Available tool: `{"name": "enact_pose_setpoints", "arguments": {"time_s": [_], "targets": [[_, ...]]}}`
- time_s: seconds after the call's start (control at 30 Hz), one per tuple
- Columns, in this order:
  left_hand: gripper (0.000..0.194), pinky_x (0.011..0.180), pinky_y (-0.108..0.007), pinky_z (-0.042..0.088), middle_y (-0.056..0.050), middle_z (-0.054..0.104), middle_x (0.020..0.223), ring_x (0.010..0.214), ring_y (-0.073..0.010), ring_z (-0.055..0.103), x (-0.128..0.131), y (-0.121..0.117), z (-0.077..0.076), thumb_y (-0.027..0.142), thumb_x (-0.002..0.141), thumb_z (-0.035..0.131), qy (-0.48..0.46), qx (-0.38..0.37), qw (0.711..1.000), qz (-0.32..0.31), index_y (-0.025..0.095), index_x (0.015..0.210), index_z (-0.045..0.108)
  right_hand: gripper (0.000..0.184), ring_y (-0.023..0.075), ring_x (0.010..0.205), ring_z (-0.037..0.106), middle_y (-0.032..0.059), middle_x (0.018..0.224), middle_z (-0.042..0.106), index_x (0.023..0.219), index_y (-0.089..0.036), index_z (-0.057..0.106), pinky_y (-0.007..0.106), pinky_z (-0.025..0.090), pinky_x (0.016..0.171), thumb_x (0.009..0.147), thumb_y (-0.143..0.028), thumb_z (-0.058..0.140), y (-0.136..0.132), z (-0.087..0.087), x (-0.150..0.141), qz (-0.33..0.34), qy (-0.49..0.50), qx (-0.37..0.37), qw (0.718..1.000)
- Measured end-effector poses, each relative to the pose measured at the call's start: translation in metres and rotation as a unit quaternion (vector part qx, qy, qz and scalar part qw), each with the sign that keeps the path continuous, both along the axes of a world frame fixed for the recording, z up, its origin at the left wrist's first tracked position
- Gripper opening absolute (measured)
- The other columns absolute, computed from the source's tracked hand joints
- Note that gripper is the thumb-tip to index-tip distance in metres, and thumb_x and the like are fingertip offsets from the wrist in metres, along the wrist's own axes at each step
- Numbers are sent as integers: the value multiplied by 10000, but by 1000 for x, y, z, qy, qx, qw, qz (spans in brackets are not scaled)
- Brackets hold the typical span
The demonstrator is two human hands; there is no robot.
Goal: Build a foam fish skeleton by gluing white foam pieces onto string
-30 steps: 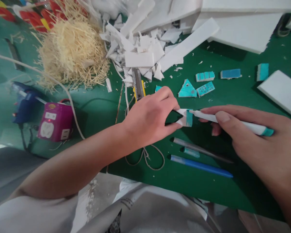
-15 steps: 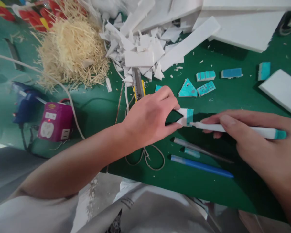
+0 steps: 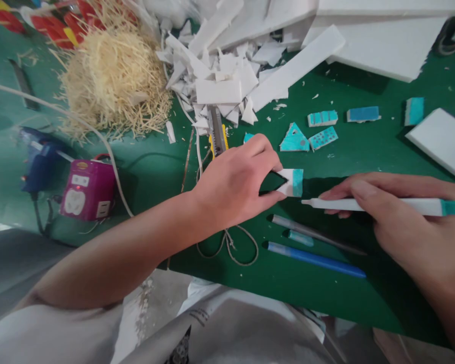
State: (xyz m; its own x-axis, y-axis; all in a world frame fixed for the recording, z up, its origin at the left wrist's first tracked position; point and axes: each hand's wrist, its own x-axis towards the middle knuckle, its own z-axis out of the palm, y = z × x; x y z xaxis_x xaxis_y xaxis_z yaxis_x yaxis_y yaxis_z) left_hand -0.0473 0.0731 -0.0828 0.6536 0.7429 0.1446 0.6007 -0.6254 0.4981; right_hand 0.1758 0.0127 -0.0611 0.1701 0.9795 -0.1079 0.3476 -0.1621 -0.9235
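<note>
My left hand (image 3: 237,182) pinches a small white foam piece (image 3: 291,182) between thumb and fingers; the piece's right end is coloured teal. My right hand (image 3: 409,222) grips a white marker with a teal end (image 3: 387,205), held almost level, its tip just below and to the right of the foam piece and not touching it. Both hands hover over the green table (image 3: 349,151).
Several teal-painted foam bits (image 3: 321,118) lie beyond the hands. Below them lie a blue pen (image 3: 314,259), a teal marker cap (image 3: 299,238) and a grey rod (image 3: 318,233). A utility knife (image 3: 216,132), white foam scraps (image 3: 220,76), a straw heap (image 3: 114,81) and a pink power strip (image 3: 86,191) sit to the left.
The marker tip has drawn back from the foam piece, moving right and down. The teal band on the piece looks fuller. My left hand has kept still.
</note>
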Motion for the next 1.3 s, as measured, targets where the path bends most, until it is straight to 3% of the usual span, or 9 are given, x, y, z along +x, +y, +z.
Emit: {"name": "enact_pose_setpoints", "arguments": {"time_s": [0.17, 0.3, 0.47, 0.57, 0.73, 0.87, 1.03, 1.17, 1.3], "targets": [[250, 740, -287, 544, -73, 667, 1122, 855, -153, 639, 0, 0, 0, 272, 915, 802, 13, -5, 1000, 5, 142, 1104, 704, 266, 128, 558, 664, -33, 683, 752, 723, -313, 817, 267, 580, 552, 934, -220, 685, 1, 0, 1, -15, -12, 7, 1000], [259, 751, -288, 544, -72, 665, 1118, 874, -159, 647, 0, 0, 0, 274, 914, 803, 14, -3, 1000, 5, 144, 1113, 702, 300, 123, 566, 686, -57, 673, 757, 678, -340, 807, 236, 566, 530, 907, -185, 691, 3, -3, 6, 32, -5, 9, 999], [255, 763, -294, 548, -67, 662, 1121, 875, -158, 643, 0, -1, 1, 280, 915, 799, 19, -7, 1000, 8, 153, 1110, 697, 282, 124, 571, 676, -56, 677, 753, 702, -365, 821, 257, 569, 553, 900, -198, 710, 2, -3, 6, -2, -4, 0, 1000], [246, 759, -293, 549, -66, 659, 1129, 852, -148, 637, 1, 0, 1, 289, 925, 788, 20, -12, 1000, 7, 156, 1110, 696, 290, 132, 607, 688, -52, 691, 754, 682, -354, 807, 269, 560, 566, 908, -207, 701, 1, -2, 4, 12, -10, -4, 1000], [269, 810, -323, 563, -73, 669, 1120, 936, -194, 675, 1, 1, 0, 328, 933, 778, 28, -2, 1000, 7, 152, 1119, 694, 138, 126, 553, 624, -33, 623, 675, 890, -354, 862, 281, 519, 540, 942, -365, 735, 4, -9, 7, 6, -56, 23, 998], [277, 831, -338, 568, -75, 676, 1107, 949, -206, 681, 1, 1, 0, 343, 934, 775, 30, -6, 999, 6, 149, 1116, 696, 109, 101, 465, 542, -46, 571, 632, 923, -334, 879, 266, 548, 528, 884, -318, 778, 9, -11, 12, 50, -33, 52, 997], [249, 787, -318, 551, -77, 676, 1111, 907, -189, 662, 2, 0, 1, 326, 937, 767, 28, -11, 999, 10, 157, 1102, 692, 158, 120, 519, 608, -17, 654, 728, 779, -331, 863, 253, 532, 507, 890, -301, 755, 9, -9, 11, 34, -42, 16, 998], [259, 816, -323, 551, -77, 679, 1105, 939, -197, 662, 2, 1, 1, 322, 933, 773, 32, -10, 999, 9, 152, 1111, 690, 110, 100, 477, 558, -39, 578, 656, 886, -342, 881, 238, 510, 492, 874, -308, 777, 8, -11, 10, 42, -28, 54, 997], [258, 776, -304, 539, -78, 677, 1108, 870, -171, 646, 2, 1, 0, 331, 938, 775, 27, -8, 1000, 8, 148, 1103, 699, 158, 116, 537, 619, -16, 640, 718, 792, -316, 864, 246, 488, 499, 905, -329, 755, 7, -9, 9, 28, -51, 26, 998]]}}
